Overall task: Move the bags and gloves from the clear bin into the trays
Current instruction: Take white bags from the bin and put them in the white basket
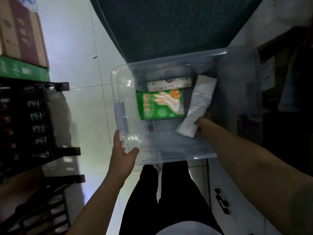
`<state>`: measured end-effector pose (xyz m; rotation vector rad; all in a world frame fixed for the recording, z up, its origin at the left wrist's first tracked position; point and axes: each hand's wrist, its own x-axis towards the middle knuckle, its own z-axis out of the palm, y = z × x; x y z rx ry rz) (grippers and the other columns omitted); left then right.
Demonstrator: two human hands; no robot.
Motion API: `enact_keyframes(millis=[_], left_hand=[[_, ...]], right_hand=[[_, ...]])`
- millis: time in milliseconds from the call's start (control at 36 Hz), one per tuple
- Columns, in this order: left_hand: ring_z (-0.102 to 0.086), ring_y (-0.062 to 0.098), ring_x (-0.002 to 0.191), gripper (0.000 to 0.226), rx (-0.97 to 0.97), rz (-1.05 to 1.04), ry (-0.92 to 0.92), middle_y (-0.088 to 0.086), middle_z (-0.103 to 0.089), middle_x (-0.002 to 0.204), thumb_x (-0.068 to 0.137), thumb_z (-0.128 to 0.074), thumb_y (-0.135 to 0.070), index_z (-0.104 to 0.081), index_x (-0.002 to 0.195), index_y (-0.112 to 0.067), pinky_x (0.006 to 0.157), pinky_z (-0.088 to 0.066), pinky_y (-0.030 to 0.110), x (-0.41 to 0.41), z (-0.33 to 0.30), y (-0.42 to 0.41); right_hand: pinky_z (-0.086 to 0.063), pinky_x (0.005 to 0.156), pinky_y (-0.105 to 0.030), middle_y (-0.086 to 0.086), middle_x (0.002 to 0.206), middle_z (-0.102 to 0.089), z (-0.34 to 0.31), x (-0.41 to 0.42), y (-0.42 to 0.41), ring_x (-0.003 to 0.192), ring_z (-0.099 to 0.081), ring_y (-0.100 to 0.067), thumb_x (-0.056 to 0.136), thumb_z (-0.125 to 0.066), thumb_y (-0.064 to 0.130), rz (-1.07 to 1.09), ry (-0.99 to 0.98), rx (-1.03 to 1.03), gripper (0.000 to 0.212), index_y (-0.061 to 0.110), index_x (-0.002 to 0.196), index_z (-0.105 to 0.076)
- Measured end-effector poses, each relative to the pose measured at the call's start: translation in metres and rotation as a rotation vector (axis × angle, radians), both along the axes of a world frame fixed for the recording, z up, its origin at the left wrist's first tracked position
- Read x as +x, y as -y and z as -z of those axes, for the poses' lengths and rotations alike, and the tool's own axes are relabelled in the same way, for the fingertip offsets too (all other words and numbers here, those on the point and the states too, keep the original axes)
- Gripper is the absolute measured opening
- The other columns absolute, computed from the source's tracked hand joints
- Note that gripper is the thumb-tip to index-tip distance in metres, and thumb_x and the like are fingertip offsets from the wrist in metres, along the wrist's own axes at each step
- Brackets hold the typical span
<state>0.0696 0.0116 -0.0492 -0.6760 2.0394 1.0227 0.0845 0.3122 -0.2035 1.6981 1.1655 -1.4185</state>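
Clear bin [122, 78] on pale floor, left hand [122, 153] spread on its corner, right hand [202, 124] pinching white bag [198, 104], green glove pack [160, 104] beside

The green glove packet [160, 104] in the clear bin [122, 112] reads "一次性手套" in yellow characters.

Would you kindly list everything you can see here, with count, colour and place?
bin: one, clear, on the floor ahead of the legs.
glove pack: one, green, flat on the bin's floor.
box: one, white, in the bin, beyond the glove pack.
bag bundle: one, white, right side of the bin.
rug: one, dark green, beyond the bin.
cartons: several, brown, red and green, stacked far left.
rack: one, dark, at left.
legs: two, black trousers, bottom centre.
left hand: open, on the bin's near left corner.
right hand: in the bin, grip on the bag bundle's near end.
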Motion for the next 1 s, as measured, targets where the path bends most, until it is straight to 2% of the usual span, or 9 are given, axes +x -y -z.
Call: enact_keyframes(millis=[111, 194, 250, 444, 556, 722, 806, 917, 1000], left_hand=[[-0.046, 0.026, 0.133, 0.084, -0.009, 0.039, -0.009, 0.005, -0.043, 0.151, 0.090, -0.067, -0.017, -0.017, 0.154, -0.040, 0.109, -0.039, 0.043, -0.002, -0.008, 0.001], [-0.038, 0.025, 0.138, 0.081, -0.071, 0.070, -0.099, 0.007, -0.036, 0.152, 0.089, -0.067, -0.016, -0.023, 0.154, -0.035, 0.115, -0.033, 0.044, -0.002, -0.022, -0.003], [-0.035, 0.023, 0.140, 0.078, -0.092, 0.107, -0.186, 0.007, -0.035, 0.152, 0.089, -0.067, -0.013, -0.027, 0.153, -0.030, 0.114, -0.029, 0.036, -0.002, -0.034, -0.006], [-0.043, 0.007, 0.122, 0.053, 0.131, 0.166, -0.276, -0.005, -0.046, 0.139, 0.092, -0.063, -0.014, -0.049, 0.140, -0.028, 0.102, -0.035, 0.025, -0.012, -0.063, -0.012], [-0.059, 0.009, 0.100, 0.026, 0.375, 0.058, 0.098, 0.002, -0.062, 0.127, 0.092, -0.067, -0.023, -0.060, 0.117, -0.028, 0.095, -0.048, 0.036, -0.025, -0.080, -0.017], [-0.066, 0.026, 0.097, 0.039, 0.791, 0.008, 0.531, 0.008, -0.068, 0.113, 0.087, -0.068, -0.037, -0.064, 0.120, -0.017, 0.082, -0.057, 0.044, -0.032, -0.104, -0.005], [-0.061, 0.031, 0.107, 0.055, 0.863, 0.086, 0.476, 0.016, -0.064, 0.127, 0.083, -0.070, -0.024, -0.058, 0.134, -0.008, 0.099, -0.049, 0.051, -0.032, -0.114, -0.004], [-0.066, 0.030, 0.103, 0.033, 0.839, 0.217, 0.388, 0.014, -0.069, 0.122, 0.089, -0.069, -0.011, -0.065, 0.121, -0.011, 0.093, -0.053, 0.050, -0.022, -0.127, -0.008], [-0.070, 0.024, 0.092, 0.022, 0.857, 0.313, 0.341, 0.005, -0.076, 0.104, 0.087, -0.071, -0.015, -0.069, 0.109, -0.018, 0.084, -0.056, 0.045, -0.012, -0.141, -0.022]], right_hand=[[-0.052, 0.093, -0.046, -0.017, 0.135, -0.053, -0.015, -0.009, 0.007, 0.116, -0.057, -0.036, 0.093, -0.049, -0.008, 0.058, -0.113, 0.039, 0.052, 0.008, 0.143, -0.042], [-0.054, 0.052, -0.034, -0.010, 0.093, -0.060, -0.045, -0.012, 0.011, 0.074, -0.057, -0.026, 0.093, -0.049, -0.008, 0.209, -0.089, -0.028, 0.042, 0.022, 0.122, -0.051], [-0.052, 0.044, -0.029, -0.006, 0.081, -0.057, -0.066, -0.011, 0.007, 0.069, -0.055, -0.020, 0.094, -0.049, -0.005, 0.222, -0.067, -0.077, 0.030, 0.020, 0.109, -0.053], [-0.057, 0.049, -0.028, -0.007, 0.072, -0.073, -0.156, 0.014, 0.012, 0.074, -0.067, -0.024, 0.094, -0.047, -0.005, 0.419, -0.251, -0.290, 0.027, 0.015, 0.100, -0.064], [-0.050, 0.078, -0.037, -0.012, 0.117, -0.062, -0.215, 0.045, 0.048, 0.098, -0.059, -0.027, 0.086, -0.049, -0.007, 0.388, -0.433, -0.321, 0.052, 0.015, 0.132, -0.057], [-0.036, 0.107, -0.053, -0.021, 0.128, -0.056, -0.291, 0.107, 0.121, 0.112, -0.049, -0.035, 0.077, -0.062, -0.007, 0.285, -0.655, -0.242, 0.066, 0.019, 0.137, -0.054], [-0.046, 0.100, -0.054, -0.025, 0.135, -0.057, -0.313, 0.137, 0.150, 0.114, -0.058, -0.036, 0.081, -0.060, -0.013, 0.231, -0.706, -0.221, 0.064, 0.018, 0.136, -0.055], [-0.059, 0.075, -0.041, -0.020, 0.118, -0.066, -0.342, 0.164, 0.175, 0.098, -0.065, -0.031, 0.082, -0.067, -0.008, 0.182, -0.705, -0.032, 0.063, 0.027, 0.134, -0.058], [-0.059, 0.077, -0.045, -0.011, 0.117, -0.067, -0.366, 0.183, 0.185, 0.096, -0.068, -0.026, 0.078, -0.079, 0.006, 0.125, -0.680, 0.244, 0.074, 0.035, 0.140, -0.050]])
